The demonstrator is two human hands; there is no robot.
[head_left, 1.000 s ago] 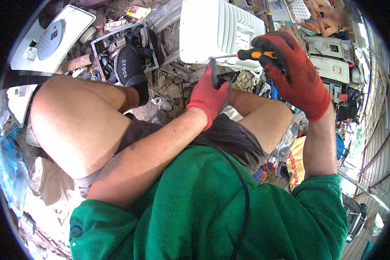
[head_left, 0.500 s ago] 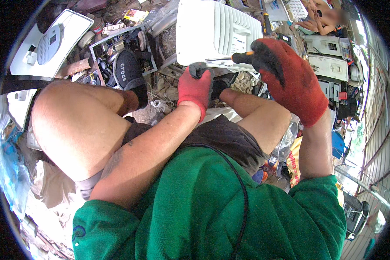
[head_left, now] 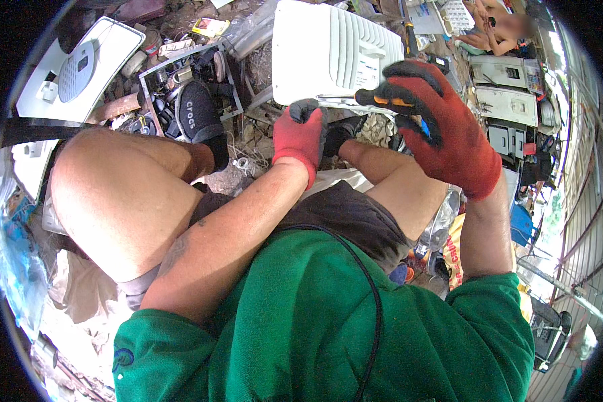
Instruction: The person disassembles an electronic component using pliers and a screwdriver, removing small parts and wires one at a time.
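Note:
A white ribbed plastic appliance casing (head_left: 315, 53) stands tilted between my feet. At its near edge my left hand (head_left: 298, 134), in a red and black glove, is closed with the thumb side up; what its fingers hold, if anything, is hidden. My right hand (head_left: 445, 127), gloved the same way, holds a screwdriver (head_left: 368, 98) with a black and orange handle between thumb and fingers. Its thin shaft lies along the casing's near edge, pointing at my left hand. Whether the tip touches anything I cannot tell.
Beside my left shoe (head_left: 197, 110) sits a metal frame (head_left: 147, 90) full of small scrap parts. A white panel (head_left: 37, 94) leans at the far left. White appliance housings (head_left: 509, 105) are stacked to the right. Another person (head_left: 496, 30) sits at the far right.
My right hand's fingers have loosened and shifted on the screwdriver handle, which now shows more along its length. My left hand and the casing have moved slightly left.

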